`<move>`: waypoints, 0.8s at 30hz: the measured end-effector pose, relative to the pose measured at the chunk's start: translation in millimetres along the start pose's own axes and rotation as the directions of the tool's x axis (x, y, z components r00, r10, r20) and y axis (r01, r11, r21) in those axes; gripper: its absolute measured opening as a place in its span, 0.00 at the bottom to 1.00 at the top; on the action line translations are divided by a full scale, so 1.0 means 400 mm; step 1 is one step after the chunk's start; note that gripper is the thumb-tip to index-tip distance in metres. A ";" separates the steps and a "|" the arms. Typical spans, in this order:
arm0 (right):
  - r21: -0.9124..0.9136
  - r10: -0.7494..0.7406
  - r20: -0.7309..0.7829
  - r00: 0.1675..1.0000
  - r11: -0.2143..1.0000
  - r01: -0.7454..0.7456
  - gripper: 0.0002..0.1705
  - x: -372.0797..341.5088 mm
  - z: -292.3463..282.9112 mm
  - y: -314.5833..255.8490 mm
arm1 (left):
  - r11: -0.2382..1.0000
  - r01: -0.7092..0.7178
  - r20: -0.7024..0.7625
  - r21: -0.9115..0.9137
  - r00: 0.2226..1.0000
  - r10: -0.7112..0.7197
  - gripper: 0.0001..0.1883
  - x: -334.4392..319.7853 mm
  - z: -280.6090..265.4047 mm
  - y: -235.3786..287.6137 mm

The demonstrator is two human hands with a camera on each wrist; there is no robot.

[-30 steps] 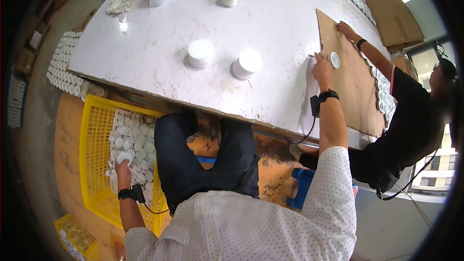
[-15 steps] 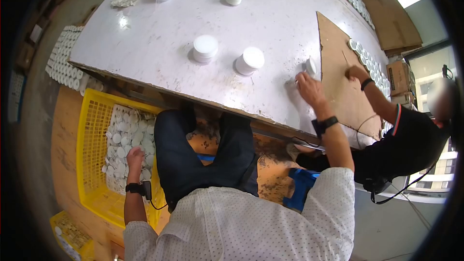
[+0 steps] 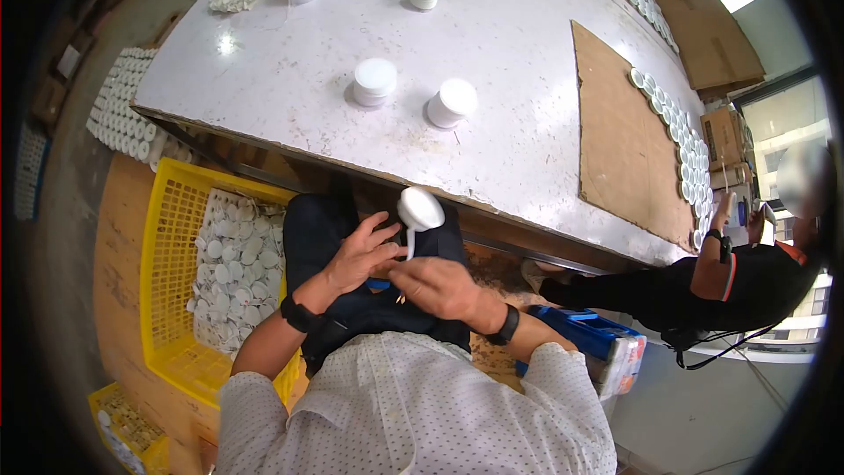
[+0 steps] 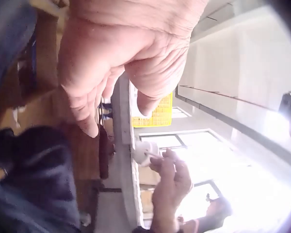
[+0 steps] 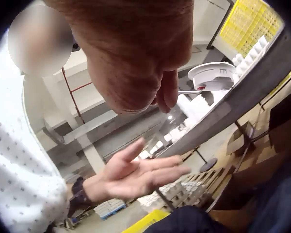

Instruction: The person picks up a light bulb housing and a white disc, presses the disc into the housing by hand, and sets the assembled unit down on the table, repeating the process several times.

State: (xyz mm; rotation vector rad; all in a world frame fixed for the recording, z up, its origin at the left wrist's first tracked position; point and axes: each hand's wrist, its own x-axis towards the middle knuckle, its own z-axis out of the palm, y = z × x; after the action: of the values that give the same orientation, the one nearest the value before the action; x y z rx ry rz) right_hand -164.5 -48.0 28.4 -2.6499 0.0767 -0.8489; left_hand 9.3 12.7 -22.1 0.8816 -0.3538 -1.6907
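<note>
My right hand (image 3: 435, 286) pinches a thin rod over my lap. At the rod's far end is a small white round cup (image 3: 420, 208), in front of the table edge. In the right wrist view the same cup (image 5: 211, 76) shows a red spot where the rod meets it. My left hand (image 3: 356, 253) is beside the rod on the left, fingers extended and spread. The left wrist view shows that palm (image 4: 121, 58) holding nothing, with the right hand (image 4: 169, 182) beyond it.
Two white stacks, one left (image 3: 374, 82) and one right (image 3: 453, 104), stand on the white table (image 3: 290, 114). Cardboard (image 3: 620, 141) bears rows of white cups (image 3: 673, 127). A yellow crate (image 3: 176, 264) of white discs (image 3: 233, 268) is left of my legs. Another person (image 3: 738, 273) is at right.
My right hand has come from the cardboard back to my lap, bringing the white cup. The left hand, which let go of a white disc, has left the crate. The other person's hands left the cardboard.
</note>
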 end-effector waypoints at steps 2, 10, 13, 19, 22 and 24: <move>0.053 -0.036 0.014 0.999 0.998 0.035 0.18 -0.004 0.037 -0.019 | 0.998 -0.035 0.049 0.054 0.998 0.032 0.26 0.017 -0.003 -0.010; 0.250 0.077 0.096 0.992 0.963 -0.098 0.19 0.040 0.046 -0.011 | 0.987 -0.161 -0.176 0.017 0.971 0.162 0.27 -0.025 -0.071 -0.011; 0.058 0.378 -0.304 0.875 0.924 -0.379 0.05 0.131 -0.039 0.109 | 0.982 -0.190 -0.197 -0.012 0.963 0.184 0.27 -0.046 -0.096 -0.007; 0.347 0.894 -0.325 0.309 0.416 -0.840 0.29 0.162 -0.112 0.468 | 0.970 -0.243 -0.186 0.031 0.952 0.244 0.26 -0.051 -0.089 -0.038; 0.411 0.930 -0.206 0.304 0.364 -0.836 0.26 0.177 -0.119 0.486 | 0.969 -0.238 -0.198 0.060 0.949 0.246 0.26 -0.058 -0.089 -0.046; 0.439 0.932 -0.175 0.317 0.362 -0.822 0.23 0.172 -0.111 0.505 | 0.975 -0.218 -0.208 0.036 0.953 0.221 0.27 -0.066 -0.098 -0.046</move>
State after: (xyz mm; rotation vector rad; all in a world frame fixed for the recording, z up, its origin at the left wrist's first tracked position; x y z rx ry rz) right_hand -122.3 -261.7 29.5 -1.6218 1.3244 -0.8390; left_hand 26.4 50.9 -50.5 0.9845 -0.3063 -1.3773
